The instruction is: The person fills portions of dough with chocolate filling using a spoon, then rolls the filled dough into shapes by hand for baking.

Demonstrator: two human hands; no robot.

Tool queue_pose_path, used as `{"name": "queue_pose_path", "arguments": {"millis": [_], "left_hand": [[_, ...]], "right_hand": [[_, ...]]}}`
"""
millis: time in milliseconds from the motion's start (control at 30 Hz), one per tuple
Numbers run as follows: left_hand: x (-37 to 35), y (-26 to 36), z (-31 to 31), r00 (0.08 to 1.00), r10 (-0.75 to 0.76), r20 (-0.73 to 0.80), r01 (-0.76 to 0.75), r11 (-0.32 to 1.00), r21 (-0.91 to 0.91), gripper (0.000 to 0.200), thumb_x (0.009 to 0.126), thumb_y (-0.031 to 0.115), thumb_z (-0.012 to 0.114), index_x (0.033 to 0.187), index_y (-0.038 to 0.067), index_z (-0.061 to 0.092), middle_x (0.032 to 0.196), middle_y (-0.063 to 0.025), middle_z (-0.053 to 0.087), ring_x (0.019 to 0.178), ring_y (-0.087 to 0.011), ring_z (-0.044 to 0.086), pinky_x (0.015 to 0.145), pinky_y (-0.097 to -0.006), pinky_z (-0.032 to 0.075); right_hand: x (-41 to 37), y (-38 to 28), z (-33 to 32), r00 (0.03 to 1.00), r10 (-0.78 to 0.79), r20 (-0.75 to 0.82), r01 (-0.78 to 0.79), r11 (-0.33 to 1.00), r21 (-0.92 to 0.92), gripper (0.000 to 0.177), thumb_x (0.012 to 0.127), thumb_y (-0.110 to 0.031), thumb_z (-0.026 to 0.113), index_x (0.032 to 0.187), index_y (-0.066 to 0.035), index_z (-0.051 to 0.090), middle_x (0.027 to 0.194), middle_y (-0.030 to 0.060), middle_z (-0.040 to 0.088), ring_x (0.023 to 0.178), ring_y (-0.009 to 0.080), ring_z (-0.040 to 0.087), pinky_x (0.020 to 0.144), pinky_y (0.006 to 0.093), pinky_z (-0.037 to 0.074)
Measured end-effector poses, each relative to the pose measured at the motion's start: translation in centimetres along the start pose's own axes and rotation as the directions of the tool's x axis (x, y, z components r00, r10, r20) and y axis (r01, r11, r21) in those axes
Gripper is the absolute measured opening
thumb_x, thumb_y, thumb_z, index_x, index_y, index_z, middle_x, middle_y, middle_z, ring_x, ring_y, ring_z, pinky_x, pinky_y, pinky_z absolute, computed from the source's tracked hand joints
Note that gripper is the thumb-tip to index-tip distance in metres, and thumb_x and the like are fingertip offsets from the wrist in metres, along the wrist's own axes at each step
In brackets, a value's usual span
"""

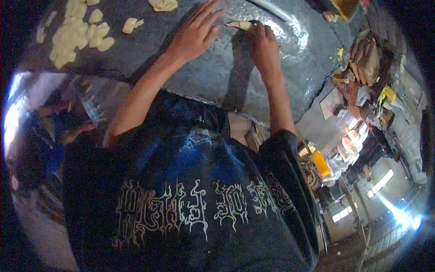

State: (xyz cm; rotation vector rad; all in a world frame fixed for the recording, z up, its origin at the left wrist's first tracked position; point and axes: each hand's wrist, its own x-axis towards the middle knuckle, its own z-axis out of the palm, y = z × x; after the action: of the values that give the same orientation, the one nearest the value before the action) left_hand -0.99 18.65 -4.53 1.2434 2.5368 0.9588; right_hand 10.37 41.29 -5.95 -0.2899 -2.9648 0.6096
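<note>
My left hand [195, 38] is over the dark, floury worktop [199, 81] with its fingers stretched out and nothing visible in its grasp. My right hand [265, 47] is closed on a pale, pointed piece with a dark edge [239, 24], whose exact kind I cannot make out. Its tip points left toward my left hand, with a small gap between. Beyond my left hand lies a flat piece of dough [163, 4]. To the left is a small lump of dough [131, 25].
Several dough pieces [72, 38] lie clustered at the worktop's far left. A shiny wet-looking patch spreads beside my right hand. Brown paper bags [364, 61] and clutter stand off the right edge. Another person in blue [45, 131] is at the left.
</note>
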Motion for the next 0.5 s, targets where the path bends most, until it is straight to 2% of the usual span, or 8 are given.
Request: {"name": "queue_pose_path", "arguments": {"millis": [100,133,167,233,300,367,433,500], "left_hand": [[-4.8,0.2,1.6,0.984,0.001,-0.178,-0.002,1.000,-0.003,0.047,0.101,0.027,0.054,0.143,0.007,0.050,0.157,-0.0160,0.038,0.146,-0.0324,0.034,0.119,-0.0452,0.030],[-6.2,0.4,2.0,0.981,-0.018,-0.191,0.016,1.000,-0.013,0.043,0.100,0.024,0.056,0.141,0.009,0.052,0.155,-0.0163,0.040,0.146,-0.0331,0.035,0.118,-0.0446,0.032],[-7.0,0.9,2.2,0.978,-0.034,-0.207,0.028,0.999,-0.030,0.040,0.100,0.021,0.057,0.139,0.010,0.055,0.154,-0.0166,0.042,0.145,-0.0339,0.036,0.117,-0.0439,0.034],[-9.4,2.6,2.5,0.973,-0.080,-0.218,0.072,0.997,-0.042,0.040,0.099,0.019,0.056,0.138,0.009,0.055,0.153,-0.0170,0.043,0.144,-0.0349,0.037,0.117,-0.0445,0.034],[-11.2,4.0,3.5,0.965,-0.112,-0.237,0.097,0.993,-0.071,0.040,0.099,0.017,0.057,0.138,0.009,0.056,0.152,-0.0172,0.044,0.144,-0.0360,0.038,0.116,-0.0450,0.035],[-12.8,4.8,4.4,0.961,-0.120,-0.249,0.096,0.990,-0.106,0.040,0.099,0.017,0.057,0.137,0.009,0.056,0.152,-0.0173,0.044,0.143,-0.0372,0.039,0.116,-0.0455,0.035],[-13.8,5.8,4.8,0.966,-0.118,-0.230,0.101,0.991,-0.086,0.040,0.098,0.017,0.058,0.137,0.008,0.056,0.152,-0.0185,0.044,0.142,-0.0384,0.039,0.116,-0.0460,0.035],[-14.1,6.4,5.3,0.965,-0.116,-0.234,0.102,0.992,-0.071,0.041,0.097,0.017,0.059,0.137,0.008,0.056,0.152,-0.0199,0.043,0.142,-0.0396,0.039,0.116,-0.0464,0.035]], "right_hand": [[0.9,-0.1,-4.5,0.907,0.098,0.409,-0.107,0.994,-0.001,0.030,0.097,-0.030,0.062,0.098,-0.001,0.069,0.087,0.0237,0.069,0.080,0.0433,0.066,0.067,0.0459,0.052],[-0.3,1.9,-5.4,0.872,0.006,0.490,0.017,0.999,-0.042,0.037,0.097,-0.033,0.061,0.084,0.000,0.071,0.066,0.0186,0.065,0.069,0.0330,0.067,0.064,0.0413,0.050],[-0.8,0.9,-8.9,0.629,0.174,0.757,-0.275,0.961,0.007,0.037,0.096,-0.035,0.064,0.091,0.001,0.071,0.072,0.0108,0.067,0.068,0.0193,0.064,0.063,0.0367,0.050],[-4.9,3.2,-12.8,0.701,0.114,0.704,-0.393,0.885,0.249,0.037,0.097,-0.035,0.063,0.094,0.001,0.071,0.077,0.0036,0.067,0.069,0.0110,0.059,0.062,0.0303,0.049],[-8.8,0.3,-19.4,0.893,0.269,0.361,-0.396,0.850,0.348,0.030,0.097,-0.028,0.064,0.093,0.001,0.069,0.080,0.0020,0.068,0.069,0.0113,0.060,0.064,0.0277,0.049],[-12.1,-1.1,-21.5,0.928,0.342,-0.145,-0.251,0.865,0.435,0.027,0.096,-0.025,0.067,0.095,0.002,0.068,0.082,0.0043,0.069,0.069,0.0134,0.060,0.065,0.0278,0.049],[-14.8,-2.2,-20.1,0.651,0.273,-0.708,0.005,0.932,0.364,0.030,0.094,-0.027,0.071,0.098,0.003,0.067,0.081,0.0107,0.069,0.068,0.0173,0.062,0.065,0.0306,0.050],[-18.5,-0.2,-17.0,0.692,0.069,-0.719,-0.109,0.994,-0.009,0.017,0.093,-0.015,0.068,0.094,0.002,0.064,0.085,0.0167,0.067,0.072,0.0296,0.063,0.066,0.0420,0.051]]}}
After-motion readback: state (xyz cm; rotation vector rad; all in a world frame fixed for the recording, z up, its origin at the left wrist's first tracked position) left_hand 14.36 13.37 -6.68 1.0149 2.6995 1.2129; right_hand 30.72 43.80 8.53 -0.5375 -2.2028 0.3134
